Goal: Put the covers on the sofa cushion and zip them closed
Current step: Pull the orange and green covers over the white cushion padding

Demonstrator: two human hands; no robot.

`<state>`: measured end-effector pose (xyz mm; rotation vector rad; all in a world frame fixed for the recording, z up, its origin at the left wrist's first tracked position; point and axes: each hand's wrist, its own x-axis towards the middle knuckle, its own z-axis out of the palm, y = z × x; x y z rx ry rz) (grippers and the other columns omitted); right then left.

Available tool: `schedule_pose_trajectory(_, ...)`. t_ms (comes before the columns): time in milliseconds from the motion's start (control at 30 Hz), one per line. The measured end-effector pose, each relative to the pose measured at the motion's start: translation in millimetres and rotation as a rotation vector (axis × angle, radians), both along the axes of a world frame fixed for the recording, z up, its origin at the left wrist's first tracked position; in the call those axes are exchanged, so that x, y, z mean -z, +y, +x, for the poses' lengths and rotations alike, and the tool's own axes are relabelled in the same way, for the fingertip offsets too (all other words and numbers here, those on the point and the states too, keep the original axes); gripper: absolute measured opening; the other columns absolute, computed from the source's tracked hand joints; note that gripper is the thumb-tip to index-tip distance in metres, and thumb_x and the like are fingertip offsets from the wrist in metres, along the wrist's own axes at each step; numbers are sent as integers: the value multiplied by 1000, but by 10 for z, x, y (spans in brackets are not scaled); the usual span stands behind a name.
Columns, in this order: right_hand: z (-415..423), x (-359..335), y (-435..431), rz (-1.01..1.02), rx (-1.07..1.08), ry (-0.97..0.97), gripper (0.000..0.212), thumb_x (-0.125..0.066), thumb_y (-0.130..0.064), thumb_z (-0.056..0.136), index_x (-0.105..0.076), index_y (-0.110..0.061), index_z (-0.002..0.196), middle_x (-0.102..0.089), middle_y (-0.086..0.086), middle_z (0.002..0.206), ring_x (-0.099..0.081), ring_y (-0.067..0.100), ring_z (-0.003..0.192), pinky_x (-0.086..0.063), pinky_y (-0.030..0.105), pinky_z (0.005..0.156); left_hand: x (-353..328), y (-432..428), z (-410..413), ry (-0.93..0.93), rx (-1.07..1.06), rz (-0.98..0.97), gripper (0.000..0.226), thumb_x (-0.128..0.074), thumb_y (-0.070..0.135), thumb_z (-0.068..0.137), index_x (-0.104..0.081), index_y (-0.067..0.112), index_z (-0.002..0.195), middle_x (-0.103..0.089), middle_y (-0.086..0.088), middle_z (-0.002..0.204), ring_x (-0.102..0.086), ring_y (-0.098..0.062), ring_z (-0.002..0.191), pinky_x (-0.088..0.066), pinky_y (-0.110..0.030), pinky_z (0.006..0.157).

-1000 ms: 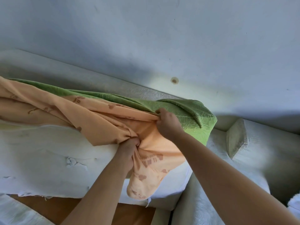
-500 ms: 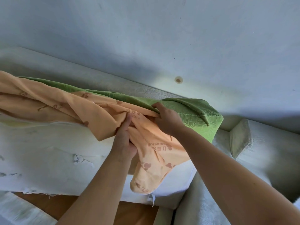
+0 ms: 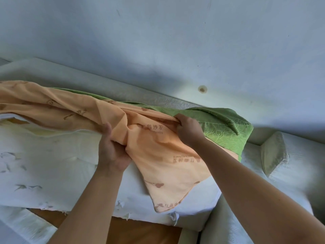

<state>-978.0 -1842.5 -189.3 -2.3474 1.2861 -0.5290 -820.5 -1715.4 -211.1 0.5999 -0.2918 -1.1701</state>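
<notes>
While the left hand [image 3: 112, 148] bunches the orange cover [image 3: 158, 152] mid-frame, the right hand [image 3: 189, 131] pinches its edge beside the green cover [image 3: 226, 131], over the white cushion [image 3: 52, 164].

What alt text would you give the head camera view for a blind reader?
Two hands grip a green and orange cover lying partly over a long white cushion: left hand bunching orange fabric, right hand pinching the edge beside the green. Pale sofa behind.
</notes>
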Motion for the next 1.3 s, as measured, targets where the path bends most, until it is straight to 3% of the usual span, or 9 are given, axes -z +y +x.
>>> schedule_pose_trajectory(100, 57, -4, -26, 25, -17, 64, 34, -45, -49, 91, -55, -18, 85, -60, 7, 81, -55, 27, 77, -38, 30, 61, -117, -166, 98, 2, 49, 370, 74, -39, 73, 79, -62, 14, 119, -66, -18, 113, -62, -33, 103, -51, -46, 82)
schedule_pose_trajectory(300, 15, 38, 2, 50, -56, 73, 39, -45, -50, 91, -53, -16, 73, -55, 3, 70, -53, 24, 70, -38, 30, 58, -168, -422, -141, 26, 64, 704, 25, -53, 19, 91, -56, 8, 68, -62, -8, 49, -59, -23, 56, -53, -34, 58)
schedule_pose_trajectory(567, 105, 45, 219, -273, -14, -56, 41, -31, -26, 78, -64, -3, 86, -64, 16, 84, -60, 34, 75, -34, 29, 57, 98, 49, 40, -88, 202, 745, 22, -40, 16, 95, -57, 6, 104, -63, -15, 95, -58, -29, 84, -49, -40, 68)
schedule_pose_trajectory(800, 181, 399, 592, 157, -229, 166, 31, -39, -35, 98, -53, -10, 88, -63, 18, 96, -58, 32, 89, -32, 30, 65, 350, 163, -31, 136, 17, 620, 13, -47, 2, 90, -58, 8, 90, -61, -7, 84, -58, -21, 80, -55, -43, 73)
schedule_pose_trajectory(900, 252, 377, 549, 316, -270, 241, 39, -38, -40, 97, -43, -15, 69, -54, 9, 75, -51, 26, 77, -30, 31, 58, 396, 172, 54, 281, -92, 481, 13, -55, 1, 73, -53, 13, 77, -53, 2, 72, -51, -10, 69, -35, -29, 100)
schedule_pose_trajectory(967, 261, 321, 523, 454, -258, 209, 45, -41, -44, 96, -39, -16, 60, -42, 2, 61, -42, 20, 63, -25, 31, 53, 354, 168, 106, 321, -139, 386, 9, -54, 7, 73, -50, 15, 75, -53, 6, 63, -52, -4, 56, -38, -20, 91)
schedule_pose_trajectory(1034, 217, 298, 521, 573, -238, 130, 47, -45, -47, 93, -37, -16, 59, -35, 0, 58, -35, 16, 56, -21, 31, 54, 314, 169, 87, 229, -149, 374, 9, -52, 14, 82, -58, 14, 89, -65, -2, 80, -63, -13, 76, -48, -33, 87)
schedule_pose_trajectory(1134, 145, 291, 561, 581, -257, 87, 34, -60, -46, 85, -51, -14, 75, -45, -1, 67, -43, 16, 65, -28, 30, 59, 219, 216, -16, 108, -46, 437, 17, -50, 20, 87, -63, 16, 98, -66, -8, 106, -59, -28, 100, -43, -50, 93)
schedule_pose_trajectory(1300, 79, 289, 580, 345, -185, 58, 55, -76, -21, 72, -49, -14, 120, -60, 2, 108, -55, 17, 93, -39, 22, 75, 83, 176, 27, -43, 27, 614, 17, -46, 7, 90, -57, 10, 77, -63, -9, 71, -58, -24, 76, -48, -42, 76)
